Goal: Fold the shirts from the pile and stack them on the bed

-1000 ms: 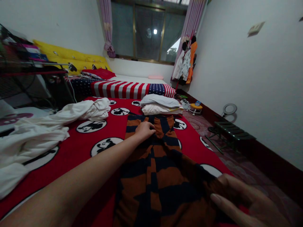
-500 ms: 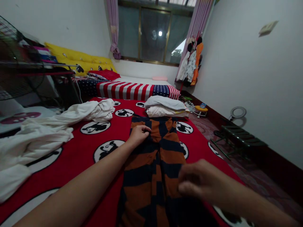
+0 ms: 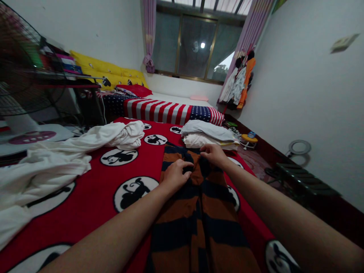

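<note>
A pair of brown-and-navy striped trousers lies lengthwise in front of me, its waist at the far end. My left hand rests on the upper part of the trousers, left of the middle, with thumb and forefinger apart. At the right side of the waist, my right hand has its fingertips closed on the cloth. Under the trousers spreads a red blanket with black-and-white round prints. Just beyond the waist sits a stack of folded light clothes.
Crumpled white cloth lies along the left side of the blanket. An electric fan stands at the far left. A bed with a striped cover is at the back. On the right are a yellow stool and a dark slatted folding stool.
My right hand has moved forward from above the trouser leg to the waist and closed on the cloth there. My left hand stays on the upper trousers. The view has shifted slightly left.
</note>
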{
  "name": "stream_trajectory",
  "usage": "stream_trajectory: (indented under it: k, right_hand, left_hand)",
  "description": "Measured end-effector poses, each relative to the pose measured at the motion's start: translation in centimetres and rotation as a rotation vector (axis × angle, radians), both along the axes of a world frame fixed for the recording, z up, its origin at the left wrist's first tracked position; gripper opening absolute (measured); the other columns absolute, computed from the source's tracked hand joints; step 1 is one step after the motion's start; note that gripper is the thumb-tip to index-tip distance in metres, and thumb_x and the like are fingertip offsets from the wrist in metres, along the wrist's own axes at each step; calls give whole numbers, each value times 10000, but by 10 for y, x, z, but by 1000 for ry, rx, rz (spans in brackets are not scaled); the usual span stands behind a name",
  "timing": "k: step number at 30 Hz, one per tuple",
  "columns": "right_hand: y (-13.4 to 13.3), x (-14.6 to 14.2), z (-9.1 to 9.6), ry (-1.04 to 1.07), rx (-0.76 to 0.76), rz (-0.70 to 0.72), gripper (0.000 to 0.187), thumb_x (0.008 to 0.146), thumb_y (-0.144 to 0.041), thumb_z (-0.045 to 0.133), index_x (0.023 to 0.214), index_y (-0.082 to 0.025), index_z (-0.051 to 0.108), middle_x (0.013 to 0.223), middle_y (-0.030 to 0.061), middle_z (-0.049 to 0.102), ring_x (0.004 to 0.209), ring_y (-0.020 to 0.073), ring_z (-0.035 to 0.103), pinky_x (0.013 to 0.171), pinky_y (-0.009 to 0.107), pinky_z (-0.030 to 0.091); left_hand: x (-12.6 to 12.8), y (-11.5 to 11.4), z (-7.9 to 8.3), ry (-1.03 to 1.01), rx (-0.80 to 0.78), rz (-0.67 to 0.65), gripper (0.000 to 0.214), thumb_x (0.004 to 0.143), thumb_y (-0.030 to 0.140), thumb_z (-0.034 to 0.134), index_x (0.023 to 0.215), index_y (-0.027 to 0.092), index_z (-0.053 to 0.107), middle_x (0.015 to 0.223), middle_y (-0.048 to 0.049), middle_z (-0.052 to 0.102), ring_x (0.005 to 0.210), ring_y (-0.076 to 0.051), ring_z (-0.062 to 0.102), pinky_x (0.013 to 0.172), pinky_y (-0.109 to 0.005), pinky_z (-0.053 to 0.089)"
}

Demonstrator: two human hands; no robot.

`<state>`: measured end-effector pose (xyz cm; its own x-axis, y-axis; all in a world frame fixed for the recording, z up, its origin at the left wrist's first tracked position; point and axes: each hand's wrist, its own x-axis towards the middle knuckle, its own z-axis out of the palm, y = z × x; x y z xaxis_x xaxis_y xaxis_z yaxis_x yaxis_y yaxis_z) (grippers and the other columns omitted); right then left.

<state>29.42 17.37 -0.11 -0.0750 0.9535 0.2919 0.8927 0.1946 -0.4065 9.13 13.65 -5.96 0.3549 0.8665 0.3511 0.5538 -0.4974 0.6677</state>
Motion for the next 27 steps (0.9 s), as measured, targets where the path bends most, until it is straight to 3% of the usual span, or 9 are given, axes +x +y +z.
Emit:
stream_trajectory:
  k: [3, 7, 12, 14, 17, 19, 23, 25, 27]
  right_hand:
    - [11, -15, -8, -14, -50, 94, 248, 685, -220, 705, 924, -159, 733, 681, 21, 679, 631, 167, 588, 584, 248, 403]
    - [13, -29, -13, -4, -71, 155, 79, 721, -143, 629, 749, -161, 700, 701, 31, 693, 673, 161, 611, 618, 238, 432]
    - [1, -28, -9, 298, -32, 325, 340, 791, -266, 582, 1107, -151, 631, 902, 50, 707, 714, 144, 628, 661, 254, 490]
    - [-1, -11, -5, 315, 63, 224, 354, 765, -297, 606, 1081, -145, 653, 885, 57, 702, 705, 152, 619, 670, 274, 491]
    - [-1, 29, -1, 248, 244, -153, 253, 762, -302, 593, 916, -133, 701, 822, 76, 694, 697, 172, 610, 667, 296, 482]
    - [0, 53, -1, 293, 215, -322, 275, 751, -345, 623, 903, -127, 695, 835, 92, 696, 679, 173, 612, 618, 288, 478]
    - [-2, 75, -6, 411, -119, -298, 381, 690, -464, 699, 874, -130, 678, 765, 86, 694, 567, 152, 593, 503, 257, 435]
    - [-2, 77, -11, 316, -91, -287, 328, 680, -449, 700, 774, -136, 682, 685, 72, 680, 565, 161, 593, 515, 260, 427]
    - [-2, 77, -18, 186, 62, -336, 282, 701, -425, 666, 722, -144, 683, 665, 68, 680, 601, 180, 608, 552, 271, 431]
  left_hand:
    - [0, -4, 3, 22, 12, -5, 377, 771, 195, 628, 1134, 268, 699, 1045, -36, 668, 892, -187, 634, 807, -285, 518]
    - [0, -3, 5, 79, 3, 10, 536, 772, 218, 623, 1300, 308, 592, 1130, -47, 623, 916, -201, 636, 817, -299, 520]
    - [0, -3, 6, 138, -22, 68, 610, 779, 240, 601, 1382, 227, 515, 1211, -104, 599, 1070, -275, 616, 911, -342, 495]
    - [0, -4, 7, 140, -26, 78, 613, 784, 249, 595, 1388, 192, 504, 1250, -119, 587, 1122, -287, 596, 941, -340, 482]
    - [1, -5, 7, 150, -36, 79, 597, 793, 254, 583, 1380, 179, 507, 1274, -126, 577, 1143, -290, 590, 951, -341, 477]
    - [1, -6, 8, 156, -41, 79, 582, 795, 252, 578, 1369, 182, 515, 1266, -125, 582, 1142, -291, 592, 947, -344, 480]
    - [2, -6, 7, 151, -45, 93, 570, 798, 253, 583, 1360, 178, 522, 1251, -128, 588, 1144, -297, 590, 960, -354, 476]
    - [1, -4, 7, 130, -33, 94, 578, 796, 239, 593, 1363, 154, 519, 1255, -135, 584, 1159, -294, 580, 982, -350, 466]
    - [1, -3, 7, 102, -13, 108, 584, 791, 189, 593, 1366, 127, 512, 1282, -140, 570, 1185, -284, 563, 1011, -340, 451]
